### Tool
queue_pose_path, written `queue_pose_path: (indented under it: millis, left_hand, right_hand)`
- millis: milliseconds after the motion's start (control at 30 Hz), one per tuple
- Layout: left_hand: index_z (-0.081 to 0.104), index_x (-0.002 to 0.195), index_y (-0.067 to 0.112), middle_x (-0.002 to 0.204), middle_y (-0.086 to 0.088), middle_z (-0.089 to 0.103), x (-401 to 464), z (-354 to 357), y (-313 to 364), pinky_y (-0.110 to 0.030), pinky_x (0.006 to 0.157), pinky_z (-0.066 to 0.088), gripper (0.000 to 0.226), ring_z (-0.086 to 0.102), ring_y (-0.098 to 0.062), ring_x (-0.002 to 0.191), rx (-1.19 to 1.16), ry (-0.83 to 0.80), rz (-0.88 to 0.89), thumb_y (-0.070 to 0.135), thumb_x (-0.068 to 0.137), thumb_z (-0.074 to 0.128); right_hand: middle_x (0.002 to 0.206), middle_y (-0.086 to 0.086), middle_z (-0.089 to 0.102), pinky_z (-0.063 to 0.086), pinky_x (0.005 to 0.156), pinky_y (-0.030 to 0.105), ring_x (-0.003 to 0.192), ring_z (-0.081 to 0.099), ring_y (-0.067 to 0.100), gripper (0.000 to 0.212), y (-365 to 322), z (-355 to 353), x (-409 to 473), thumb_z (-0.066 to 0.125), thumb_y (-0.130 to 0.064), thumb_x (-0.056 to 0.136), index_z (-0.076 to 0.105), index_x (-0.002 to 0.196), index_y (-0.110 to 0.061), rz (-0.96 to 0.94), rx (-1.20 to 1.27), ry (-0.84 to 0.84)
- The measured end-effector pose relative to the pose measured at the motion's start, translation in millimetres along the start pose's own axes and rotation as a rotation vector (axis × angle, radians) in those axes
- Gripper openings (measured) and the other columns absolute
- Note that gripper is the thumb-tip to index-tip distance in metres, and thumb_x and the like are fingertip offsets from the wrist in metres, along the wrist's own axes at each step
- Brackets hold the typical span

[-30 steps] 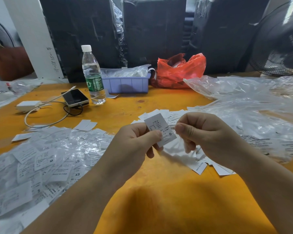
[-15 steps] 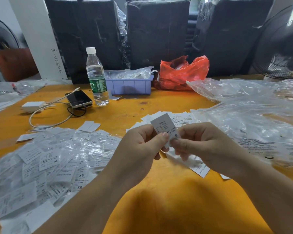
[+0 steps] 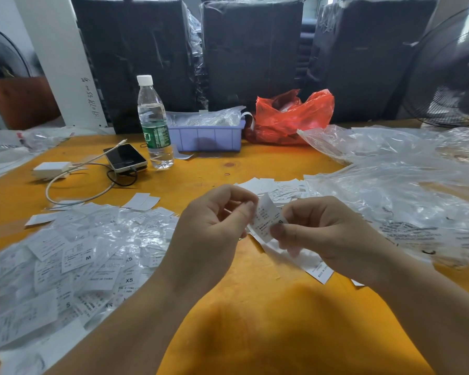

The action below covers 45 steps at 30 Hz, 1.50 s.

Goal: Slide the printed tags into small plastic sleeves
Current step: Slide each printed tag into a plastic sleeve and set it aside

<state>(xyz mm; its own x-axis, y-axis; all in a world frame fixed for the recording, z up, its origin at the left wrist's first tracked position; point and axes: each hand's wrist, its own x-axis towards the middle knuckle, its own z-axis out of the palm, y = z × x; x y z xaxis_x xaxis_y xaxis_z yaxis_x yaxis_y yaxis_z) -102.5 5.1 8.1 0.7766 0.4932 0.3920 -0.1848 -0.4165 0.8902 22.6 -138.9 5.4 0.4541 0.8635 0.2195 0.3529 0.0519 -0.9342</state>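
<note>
One pinched tag (image 3: 266, 220), "S" printed

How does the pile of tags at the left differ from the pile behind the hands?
The left pile glints with clear plastic over its tags, so these look sleeved; the pile behind the hands looks like bare matt paper. The left pile is much wider. Size letters such as M and XS read clearly at the left; in the other pile none is readable. Both lie on the orange table.

Sleeved tags (image 3: 73, 263) left, loose tags (image 3: 276, 189) centre, bags (image 3: 406, 201) right
</note>
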Motion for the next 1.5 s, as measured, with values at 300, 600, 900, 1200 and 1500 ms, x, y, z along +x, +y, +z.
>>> queue_pose_path:
  millis: [300,600,900,1200,1500]
  left_hand:
    - [0.069,0.078,0.025,0.067,0.011,0.067,-0.5,-0.2,2.2,-0.016,0.047,0.045,0.02,0.053,0.0,0.053,0.055,0.059,0.017,0.019,0.094,0.058]
    - [0.066,0.08,0.026,0.079,0.018,0.066,-5.2,4.4,4.3,-0.012,0.046,0.04,0.018,0.055,-0.002,0.06,0.225,0.05,0.158,0.014,0.092,0.06]
    - [0.07,0.085,0.024,0.084,0.017,0.063,-8.6,6.4,2.6,-0.009,0.057,0.041,0.012,0.058,-0.005,0.076,0.346,-0.061,0.247,0.015,0.09,0.066]
    - [0.072,0.091,0.025,0.082,0.016,0.065,-7.6,4.8,2.1,-0.008,0.059,0.04,0.015,0.058,-0.004,0.076,0.329,-0.096,0.249,0.012,0.091,0.065]
    - [0.069,0.088,0.03,0.081,0.017,0.066,-3.7,0.7,-0.1,-0.009,0.056,0.042,0.015,0.06,-0.003,0.069,0.263,-0.026,0.208,0.015,0.085,0.072]
  right_hand:
    - [0.085,0.021,0.07,0.05,0.063,0.028,0.071,0.063,0.03,0.033,-2.0,0.1,-0.5,0.07,-0.041,0.076,0.072,0.077,-0.009,-0.011,-0.052,0.002]
    - [0.078,0.028,0.062,0.04,0.062,0.042,0.064,0.053,0.027,0.027,-3.2,2.8,-1.4,0.07,-0.023,0.087,0.069,0.086,0.005,-0.015,-0.102,0.013]
    - [0.065,0.008,0.058,0.038,0.058,0.037,0.062,0.05,0.022,0.021,-4.1,3.9,-2.4,0.067,-0.023,0.082,0.071,0.079,-0.003,-0.035,-0.04,0.023]
    - [0.075,0.03,0.059,0.044,0.059,0.041,0.066,0.054,0.029,0.035,-3.8,2.6,-2.1,0.068,-0.032,0.077,0.07,0.084,0.001,-0.061,-0.037,0.053]
    - [0.077,0.027,0.061,0.047,0.061,0.031,0.068,0.058,0.022,0.035,1.3,-3.0,0.6,0.07,-0.032,0.081,0.069,0.084,0.002,-0.068,-0.028,0.062]
